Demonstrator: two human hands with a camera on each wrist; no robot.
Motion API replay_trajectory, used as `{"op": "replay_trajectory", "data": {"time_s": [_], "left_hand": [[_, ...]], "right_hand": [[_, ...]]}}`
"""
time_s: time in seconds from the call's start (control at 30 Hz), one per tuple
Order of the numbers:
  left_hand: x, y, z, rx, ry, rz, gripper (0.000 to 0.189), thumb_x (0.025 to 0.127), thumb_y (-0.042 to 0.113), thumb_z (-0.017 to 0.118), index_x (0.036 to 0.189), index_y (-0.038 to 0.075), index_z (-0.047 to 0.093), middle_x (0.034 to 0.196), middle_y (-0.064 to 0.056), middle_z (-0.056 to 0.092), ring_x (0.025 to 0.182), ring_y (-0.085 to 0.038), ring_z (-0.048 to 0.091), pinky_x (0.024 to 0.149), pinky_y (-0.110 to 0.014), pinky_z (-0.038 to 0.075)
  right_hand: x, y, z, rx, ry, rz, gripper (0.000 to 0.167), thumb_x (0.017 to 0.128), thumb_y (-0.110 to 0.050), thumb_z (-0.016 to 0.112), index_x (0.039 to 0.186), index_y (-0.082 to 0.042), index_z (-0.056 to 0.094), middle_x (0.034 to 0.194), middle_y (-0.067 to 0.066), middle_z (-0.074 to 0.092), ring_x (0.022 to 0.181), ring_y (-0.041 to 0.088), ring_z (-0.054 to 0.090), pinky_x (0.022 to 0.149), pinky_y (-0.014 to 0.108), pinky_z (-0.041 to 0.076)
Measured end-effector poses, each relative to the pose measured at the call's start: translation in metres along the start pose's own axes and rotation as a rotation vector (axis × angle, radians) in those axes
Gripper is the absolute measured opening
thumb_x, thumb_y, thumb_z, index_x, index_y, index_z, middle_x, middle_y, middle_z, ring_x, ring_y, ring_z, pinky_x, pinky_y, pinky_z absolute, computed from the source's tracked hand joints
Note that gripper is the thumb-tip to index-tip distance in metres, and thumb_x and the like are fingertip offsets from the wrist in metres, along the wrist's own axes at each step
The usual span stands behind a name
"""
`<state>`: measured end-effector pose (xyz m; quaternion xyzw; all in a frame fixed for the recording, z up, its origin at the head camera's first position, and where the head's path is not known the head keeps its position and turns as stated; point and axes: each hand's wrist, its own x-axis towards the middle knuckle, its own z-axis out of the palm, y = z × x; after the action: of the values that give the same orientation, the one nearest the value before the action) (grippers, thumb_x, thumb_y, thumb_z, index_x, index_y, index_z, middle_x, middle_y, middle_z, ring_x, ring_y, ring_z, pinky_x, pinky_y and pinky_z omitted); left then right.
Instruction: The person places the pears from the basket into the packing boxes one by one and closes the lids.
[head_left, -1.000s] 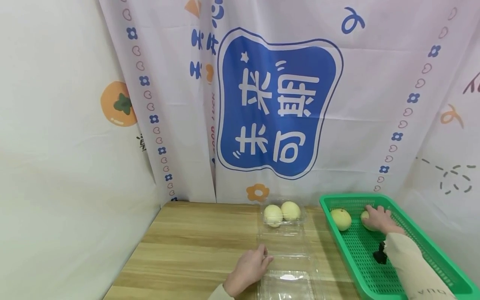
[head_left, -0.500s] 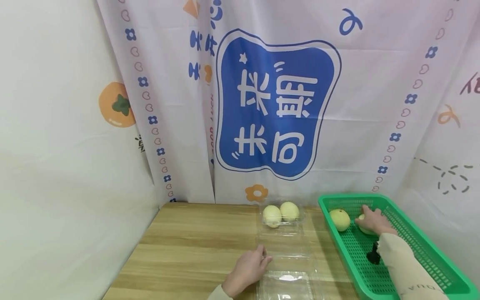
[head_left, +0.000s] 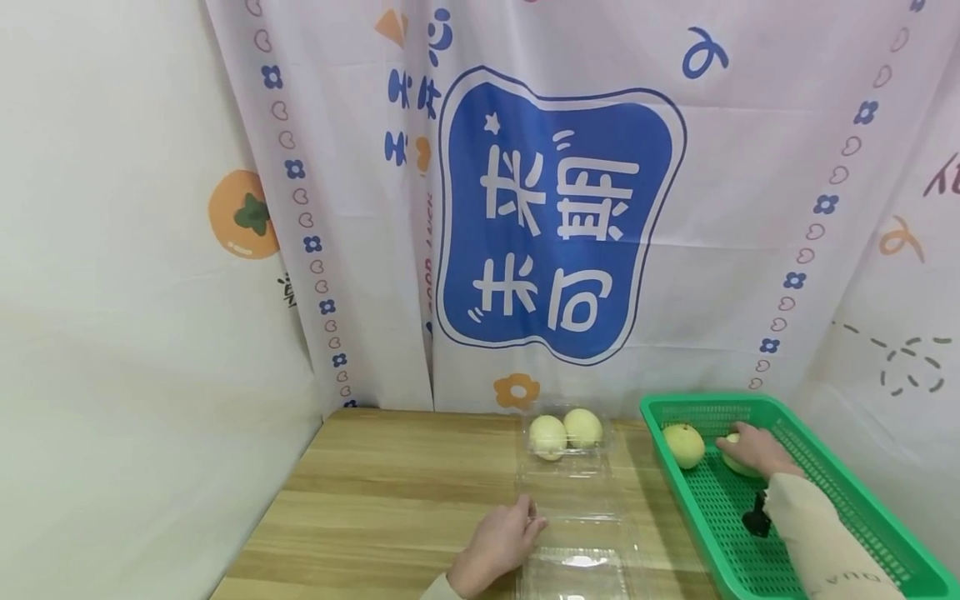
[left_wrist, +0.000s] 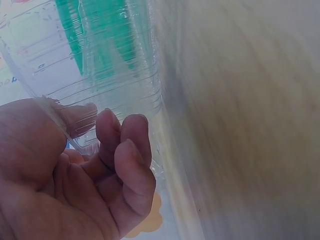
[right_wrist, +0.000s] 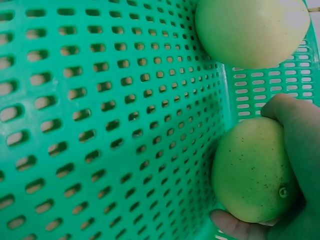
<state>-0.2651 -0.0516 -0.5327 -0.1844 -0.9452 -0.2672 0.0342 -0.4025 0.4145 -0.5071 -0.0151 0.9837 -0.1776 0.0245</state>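
Observation:
My right hand [head_left: 759, 452] is inside the green basket [head_left: 738, 560], gripping a pale yellow-green pear [right_wrist: 247, 172] with thumb and fingers round its sides. Small dark specks and the pear's end show in the right wrist view. Another pear [head_left: 683, 447] sits to its left, near the basket's far left corner. At the table's front, my left hand [head_left: 499, 542] pinches the edge of a clear plastic box [left_wrist: 112, 95], its thumb seen through the plastic and the other fingers curled. The far part of the clear plastic holds pears [head_left: 583, 428], at least two visible.
The wooden table [head_left: 397, 492] stretches left of the plastic box. A printed cloth [head_left: 375, 333] hangs behind the table, and a white cloth wall [head_left: 135, 375] stands at the left. A black piece [head_left: 757, 517] is on the right wrist, over the basket floor.
My right hand and the pear under it have shifted slightly nearer within the basket, and its fingers now sit closer round the pear. The left hand keeps its place on the plastic box.

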Motion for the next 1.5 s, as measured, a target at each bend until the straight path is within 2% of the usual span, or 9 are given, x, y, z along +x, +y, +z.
{"op": "replay_trajectory", "data": {"time_s": [0.2,0.4,0.53,0.67,0.83,1.1,1.33,1.5], "left_hand": [[0.000,0.001,0.001,0.004,0.009,0.015,0.022,0.098,0.034,0.058,0.099,0.012,0.057,0.061,0.009,0.047,0.049,-0.005,0.040,0.046,-0.020,0.035],[0.000,0.001,0.000,-0.005,-0.002,0.003,0.024,0.098,0.035,0.058,0.101,0.011,0.058,0.062,0.009,0.047,0.050,-0.004,0.040,0.046,-0.020,0.036],[0.000,0.001,0.000,-0.011,-0.006,0.001,0.024,0.098,0.035,0.058,0.102,0.011,0.058,0.062,0.009,0.047,0.050,-0.005,0.041,0.046,-0.020,0.036],[0.000,0.001,-0.001,-0.008,0.000,0.002,0.024,0.098,0.034,0.059,0.102,0.011,0.058,0.061,0.009,0.047,0.049,-0.005,0.040,0.045,-0.020,0.036],[0.000,0.001,-0.001,-0.001,0.008,0.013,0.025,0.098,0.035,0.058,0.102,0.010,0.058,0.060,0.009,0.047,0.049,-0.005,0.040,0.045,-0.020,0.035],[0.001,-0.001,0.001,-0.016,-0.011,-0.007,0.024,0.098,0.035,0.058,0.102,0.012,0.058,0.061,0.008,0.048,0.049,-0.005,0.041,0.045,-0.021,0.035],[0.001,-0.001,0.001,-0.005,-0.012,-0.003,0.023,0.098,0.035,0.058,0.100,0.013,0.057,0.061,0.008,0.048,0.050,-0.006,0.041,0.046,-0.021,0.036],[0.001,0.000,0.001,-0.018,-0.008,0.005,0.023,0.097,0.033,0.059,0.100,0.011,0.057,0.062,0.007,0.048,0.050,-0.006,0.041,0.045,-0.021,0.035]], "right_hand": [[-0.001,-0.001,-0.005,-0.025,-0.021,-0.007,0.080,0.096,-0.049,0.052,0.136,0.019,0.037,0.125,0.043,0.051,0.104,0.056,0.056,0.079,0.062,0.051],[0.000,-0.017,-0.017,-0.037,-0.044,-0.044,0.078,0.096,-0.048,0.053,0.137,0.017,0.039,0.130,0.042,0.048,0.110,0.059,0.052,0.081,0.065,0.049],[0.000,-0.029,-0.027,-0.057,-0.009,-0.068,0.072,0.096,-0.046,0.054,0.135,0.013,0.043,0.127,0.039,0.052,0.107,0.056,0.054,0.078,0.063,0.050],[-0.002,-0.037,-0.035,-0.058,0.020,-0.099,0.064,0.096,-0.043,0.056,0.130,0.010,0.050,0.116,0.033,0.061,0.094,0.045,0.062,0.069,0.055,0.051],[-0.007,-0.041,-0.039,-0.057,0.039,-0.129,0.058,0.095,-0.042,0.058,0.126,0.007,0.054,0.106,0.027,0.065,0.085,0.033,0.062,0.063,0.047,0.050],[-0.015,-0.059,-0.048,-0.069,0.123,-0.198,0.054,0.096,-0.043,0.057,0.123,0.004,0.057,0.106,0.024,0.067,0.086,0.035,0.065,0.065,0.049,0.054],[-0.025,-0.076,-0.057,-0.038,0.193,-0.249,0.054,0.097,-0.044,0.056,0.125,0.003,0.057,0.104,0.020,0.068,0.080,0.024,0.063,0.059,0.036,0.048],[-0.033,-0.086,-0.063,-0.044,0.232,-0.285,0.051,0.098,-0.043,0.055,0.123,0.002,0.058,0.104,0.020,0.068,0.082,0.026,0.063,0.060,0.035,0.048]]}}
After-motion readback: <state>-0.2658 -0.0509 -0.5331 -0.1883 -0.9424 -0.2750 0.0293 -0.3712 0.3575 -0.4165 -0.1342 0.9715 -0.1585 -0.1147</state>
